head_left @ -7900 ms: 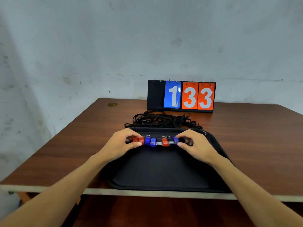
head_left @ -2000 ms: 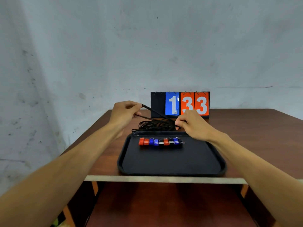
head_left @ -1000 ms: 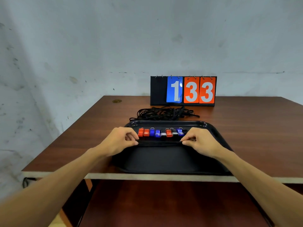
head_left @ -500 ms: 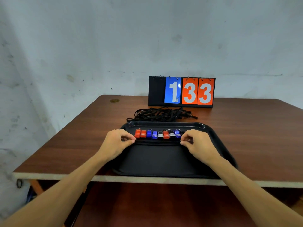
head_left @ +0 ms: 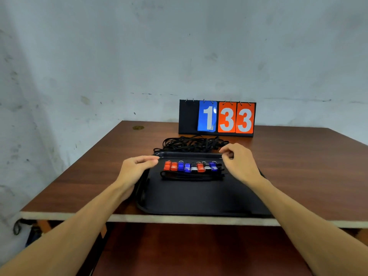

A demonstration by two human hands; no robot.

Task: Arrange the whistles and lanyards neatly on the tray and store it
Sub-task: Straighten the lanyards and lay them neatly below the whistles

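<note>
A black tray (head_left: 199,198) lies at the table's front edge. Several red, blue and clear whistles (head_left: 192,167) stand in a row across its far part. One folded black lanyard (head_left: 191,175) lies flat just in front of the row. A tangled pile of black lanyards (head_left: 191,144) sits on the table behind the tray. My left hand (head_left: 135,169) hovers over the tray's left rim, fingers loosely curled, holding nothing. My right hand (head_left: 237,161) hovers over the far right corner of the tray, fingers relaxed and empty.
A flip scoreboard (head_left: 217,118) reading 133 stands at the back of the brown table (head_left: 298,166), against the wall. A small brass disc (head_left: 138,127) sits at the far left of the table. The table's front edge runs just under the tray.
Both hands have let go of the folded lanyard, which now lies on the tray in front of the whistles, and have lifted away toward the far rim.
</note>
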